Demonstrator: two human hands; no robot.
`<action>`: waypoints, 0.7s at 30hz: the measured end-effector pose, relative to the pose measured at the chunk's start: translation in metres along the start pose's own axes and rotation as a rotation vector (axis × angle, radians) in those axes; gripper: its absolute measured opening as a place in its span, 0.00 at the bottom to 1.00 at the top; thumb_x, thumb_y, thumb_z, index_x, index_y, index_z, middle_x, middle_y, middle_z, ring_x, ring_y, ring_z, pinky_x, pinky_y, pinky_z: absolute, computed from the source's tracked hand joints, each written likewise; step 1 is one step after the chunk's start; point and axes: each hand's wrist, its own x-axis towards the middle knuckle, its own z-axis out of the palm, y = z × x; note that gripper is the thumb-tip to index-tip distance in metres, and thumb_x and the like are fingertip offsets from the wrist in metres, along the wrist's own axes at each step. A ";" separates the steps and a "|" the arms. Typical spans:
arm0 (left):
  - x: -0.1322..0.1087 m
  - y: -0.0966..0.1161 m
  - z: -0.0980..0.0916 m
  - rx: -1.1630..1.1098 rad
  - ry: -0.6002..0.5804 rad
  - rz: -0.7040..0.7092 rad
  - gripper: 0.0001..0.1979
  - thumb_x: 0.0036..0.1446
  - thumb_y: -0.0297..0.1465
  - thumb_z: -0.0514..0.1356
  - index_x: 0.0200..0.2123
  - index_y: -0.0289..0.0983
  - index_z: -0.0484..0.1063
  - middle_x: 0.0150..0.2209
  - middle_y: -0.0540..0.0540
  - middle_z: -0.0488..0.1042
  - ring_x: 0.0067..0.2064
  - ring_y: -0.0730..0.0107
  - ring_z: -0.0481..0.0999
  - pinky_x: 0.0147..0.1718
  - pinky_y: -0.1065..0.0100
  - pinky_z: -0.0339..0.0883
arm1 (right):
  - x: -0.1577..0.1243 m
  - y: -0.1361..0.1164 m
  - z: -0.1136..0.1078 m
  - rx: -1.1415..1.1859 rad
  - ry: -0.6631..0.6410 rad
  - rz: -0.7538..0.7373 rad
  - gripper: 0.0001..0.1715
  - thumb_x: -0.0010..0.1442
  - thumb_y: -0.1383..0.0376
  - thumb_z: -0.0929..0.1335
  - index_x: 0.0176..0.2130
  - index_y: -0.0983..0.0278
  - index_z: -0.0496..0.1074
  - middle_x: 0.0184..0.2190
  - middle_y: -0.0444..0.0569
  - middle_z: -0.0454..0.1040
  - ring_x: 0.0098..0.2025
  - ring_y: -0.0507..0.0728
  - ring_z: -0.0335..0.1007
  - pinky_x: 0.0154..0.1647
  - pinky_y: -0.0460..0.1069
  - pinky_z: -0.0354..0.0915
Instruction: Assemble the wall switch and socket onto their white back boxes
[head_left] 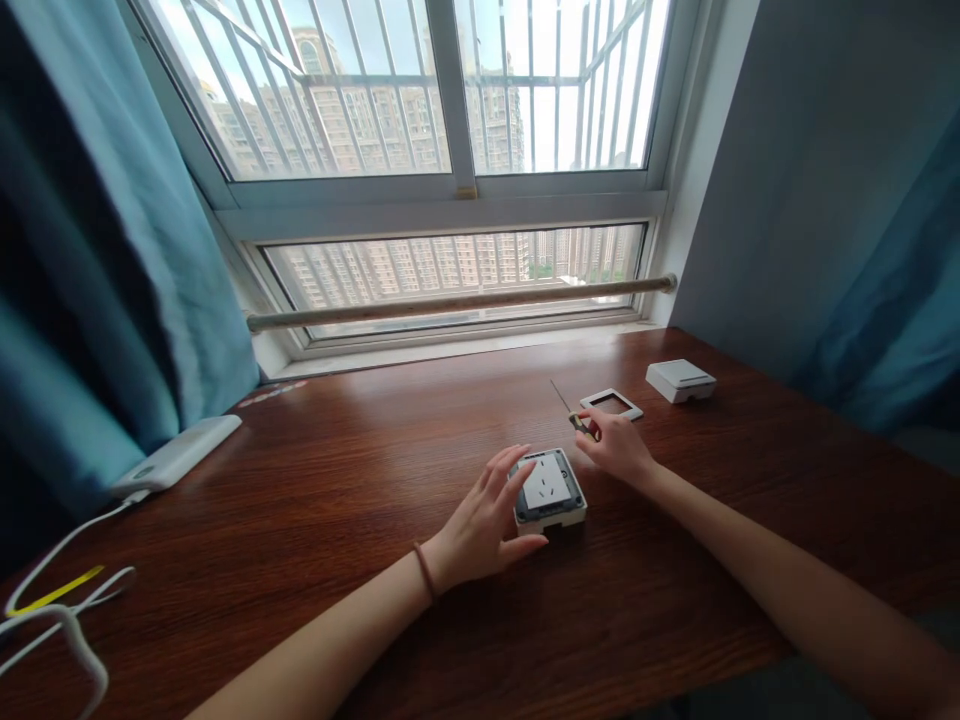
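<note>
In the head view a wall socket (546,482) with a white face and a dark grey frame sits on its white mounting box, near the middle of the table. My left hand (487,515) is at the socket's left side, fingers spread and thumb apart, partly covering its edge; I cannot tell whether the fingertips touch it. My right hand (616,446) grips a screwdriver (577,422) by its dark and yellowish handle, the thin shaft pointing up and left. Just beyond that hand lies a white square cover frame (612,403), flat on the table.
A white box-shaped switch or socket (681,379) stands at the right rear of the brown wooden table (360,450). At the left lie a white power strip (180,452), a white cable (75,610) and a yellow strip (60,592). Blue curtains and a window border the table.
</note>
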 end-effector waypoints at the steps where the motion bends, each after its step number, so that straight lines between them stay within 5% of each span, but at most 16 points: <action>1: 0.001 0.001 0.001 -0.040 -0.037 -0.019 0.43 0.50 0.41 0.61 0.62 0.41 0.39 0.62 0.33 0.48 0.63 0.47 0.49 0.57 0.45 0.54 | 0.003 0.005 0.002 -0.042 -0.010 0.022 0.18 0.54 0.63 0.63 0.43 0.67 0.72 0.26 0.49 0.74 0.29 0.56 0.69 0.34 0.48 0.62; 10: 0.003 0.004 0.002 -0.107 -0.146 -0.117 0.43 0.48 0.29 0.61 0.62 0.39 0.39 0.63 0.33 0.44 0.64 0.48 0.45 0.59 0.46 0.49 | 0.002 0.015 0.008 -0.280 -0.088 0.149 0.21 0.55 0.55 0.63 0.45 0.59 0.73 0.35 0.55 0.77 0.38 0.63 0.73 0.36 0.51 0.63; 21: 0.004 0.004 0.003 -0.131 -0.141 -0.139 0.39 0.50 0.30 0.60 0.61 0.37 0.43 0.62 0.33 0.47 0.64 0.50 0.48 0.59 0.49 0.51 | 0.003 0.017 0.009 -0.361 -0.128 0.160 0.21 0.55 0.56 0.62 0.45 0.57 0.73 0.36 0.54 0.77 0.38 0.64 0.73 0.34 0.52 0.63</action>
